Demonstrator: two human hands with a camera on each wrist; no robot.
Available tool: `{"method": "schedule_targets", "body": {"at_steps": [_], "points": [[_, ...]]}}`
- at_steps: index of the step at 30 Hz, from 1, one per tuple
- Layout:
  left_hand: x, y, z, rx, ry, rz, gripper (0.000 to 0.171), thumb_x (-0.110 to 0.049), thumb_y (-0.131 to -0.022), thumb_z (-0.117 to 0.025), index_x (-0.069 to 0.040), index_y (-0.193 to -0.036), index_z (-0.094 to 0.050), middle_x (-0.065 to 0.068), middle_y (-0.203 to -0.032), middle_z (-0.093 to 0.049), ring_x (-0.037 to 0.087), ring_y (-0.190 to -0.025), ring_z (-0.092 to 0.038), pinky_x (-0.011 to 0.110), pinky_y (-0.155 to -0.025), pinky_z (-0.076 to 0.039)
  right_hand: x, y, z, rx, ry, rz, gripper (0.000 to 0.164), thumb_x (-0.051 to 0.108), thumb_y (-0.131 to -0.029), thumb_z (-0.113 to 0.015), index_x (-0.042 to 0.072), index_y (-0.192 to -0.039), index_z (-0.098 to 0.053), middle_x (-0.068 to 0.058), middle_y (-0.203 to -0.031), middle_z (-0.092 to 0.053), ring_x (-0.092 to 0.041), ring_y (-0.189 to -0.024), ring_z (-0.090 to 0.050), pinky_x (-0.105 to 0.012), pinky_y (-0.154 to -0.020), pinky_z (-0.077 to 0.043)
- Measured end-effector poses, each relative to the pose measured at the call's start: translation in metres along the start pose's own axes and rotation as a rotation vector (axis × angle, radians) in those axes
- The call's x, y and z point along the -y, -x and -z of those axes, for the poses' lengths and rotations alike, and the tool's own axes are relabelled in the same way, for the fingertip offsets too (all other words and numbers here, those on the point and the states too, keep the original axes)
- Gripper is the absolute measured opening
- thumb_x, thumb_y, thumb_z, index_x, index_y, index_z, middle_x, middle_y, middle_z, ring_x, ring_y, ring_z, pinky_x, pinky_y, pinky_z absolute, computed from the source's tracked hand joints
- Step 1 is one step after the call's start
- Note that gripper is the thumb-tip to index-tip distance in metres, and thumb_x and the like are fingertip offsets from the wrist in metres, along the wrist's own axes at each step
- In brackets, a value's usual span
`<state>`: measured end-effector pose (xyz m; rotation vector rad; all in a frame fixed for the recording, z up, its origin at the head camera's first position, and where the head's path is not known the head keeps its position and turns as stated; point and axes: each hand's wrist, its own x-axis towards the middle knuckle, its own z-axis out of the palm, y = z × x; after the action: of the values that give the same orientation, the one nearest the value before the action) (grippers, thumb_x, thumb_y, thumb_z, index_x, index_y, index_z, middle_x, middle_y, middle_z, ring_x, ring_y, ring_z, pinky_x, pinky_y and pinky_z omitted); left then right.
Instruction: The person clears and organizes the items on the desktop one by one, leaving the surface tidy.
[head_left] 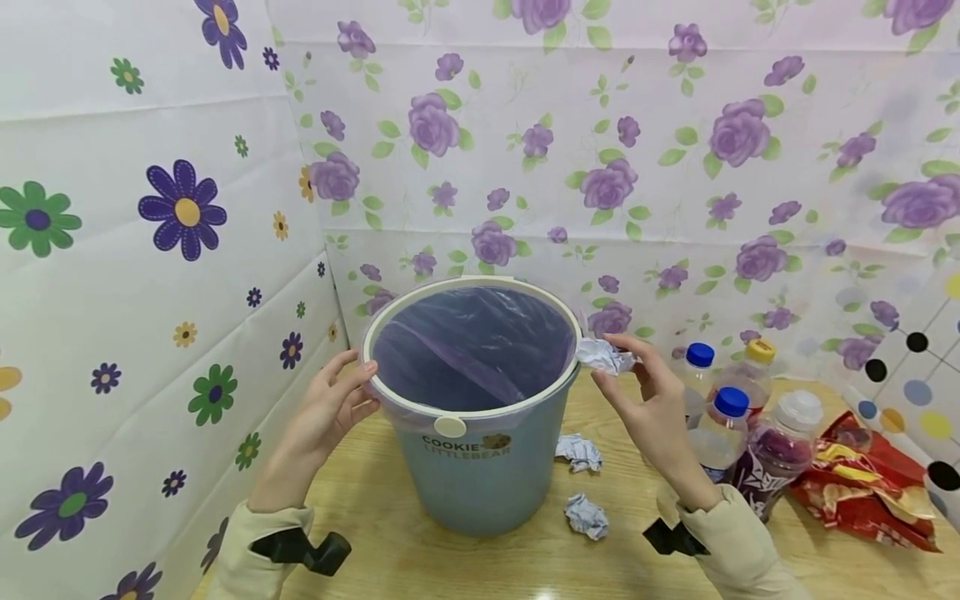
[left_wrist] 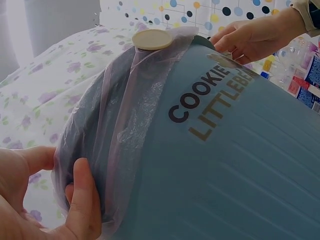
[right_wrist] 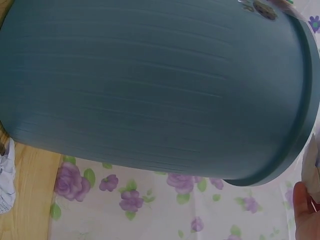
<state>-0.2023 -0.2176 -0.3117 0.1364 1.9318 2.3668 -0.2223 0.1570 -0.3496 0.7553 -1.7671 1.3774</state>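
Observation:
A blue-grey trash bin (head_left: 480, 487) with a cream rim stands upright on the wooden table. A thin, see-through purple bag (left_wrist: 127, 125) lines it and folds over the rim. At the bin's left side my left hand (head_left: 324, 408) holds the rim, thumb on top and fingers against the outside. My right hand (head_left: 654, 412) pinches a crumpled paper ball (head_left: 602, 356) between thumb and fingers, level with the rim's right edge. Two more crumpled papers lie on the table right of the bin, one paper (head_left: 579, 452) close to its wall and another paper (head_left: 586, 517) nearer me.
Several plastic bottles (head_left: 776, 446) with blue, yellow and white caps stand right of my right hand. Beside them lies a red snack bag (head_left: 862, 492). Flower-printed cloth (head_left: 525, 150) hangs behind the bin, and another printed sheet (head_left: 135, 333) rises on the left.

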Motion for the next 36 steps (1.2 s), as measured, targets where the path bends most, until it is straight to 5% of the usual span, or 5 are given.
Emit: {"method": "schedule_targets", "body": {"at_steps": [6, 13, 36], "points": [[0.001, 0.001, 0.000, -0.004, 0.009, 0.001, 0.064, -0.020, -0.096, -0.055, -0.006, -0.147, -0.018, -0.007, -0.092, -0.062, 0.003, -0.077, -0.062, 0.016, -0.072, -0.054, 0.002, -0.003, -0.001, 0.002, 0.004, 0.008, 0.053, -0.019, -0.079, -0.065, -0.003, -0.128, -0.056, -0.004, -0.124, -0.060, -0.005, -0.102, -0.058, -0.013, -0.089, -0.047], [0.001, 0.001, -0.002, -0.014, 0.021, 0.008, 0.064, -0.018, -0.096, -0.054, -0.006, -0.147, -0.017, -0.007, -0.090, -0.062, 0.003, -0.076, -0.062, 0.016, -0.071, -0.054, 0.008, -0.013, -0.004, 0.019, 0.000, 0.024, 0.052, -0.016, -0.082, -0.063, 0.001, -0.131, -0.056, -0.022, -0.126, -0.058, -0.007, -0.109, -0.058, -0.014, -0.093, -0.047], [0.002, 0.001, -0.002, -0.016, 0.017, 0.003, 0.053, -0.018, -0.096, -0.054, -0.010, -0.141, -0.027, -0.006, -0.089, -0.063, 0.003, -0.074, -0.061, 0.017, -0.070, -0.054, 0.020, -0.036, -0.015, 0.149, 0.107, 0.077, 0.049, -0.009, -0.089, -0.059, 0.005, -0.136, -0.053, -0.016, -0.136, -0.053, -0.006, -0.117, -0.054, -0.011, -0.092, -0.046]]}}
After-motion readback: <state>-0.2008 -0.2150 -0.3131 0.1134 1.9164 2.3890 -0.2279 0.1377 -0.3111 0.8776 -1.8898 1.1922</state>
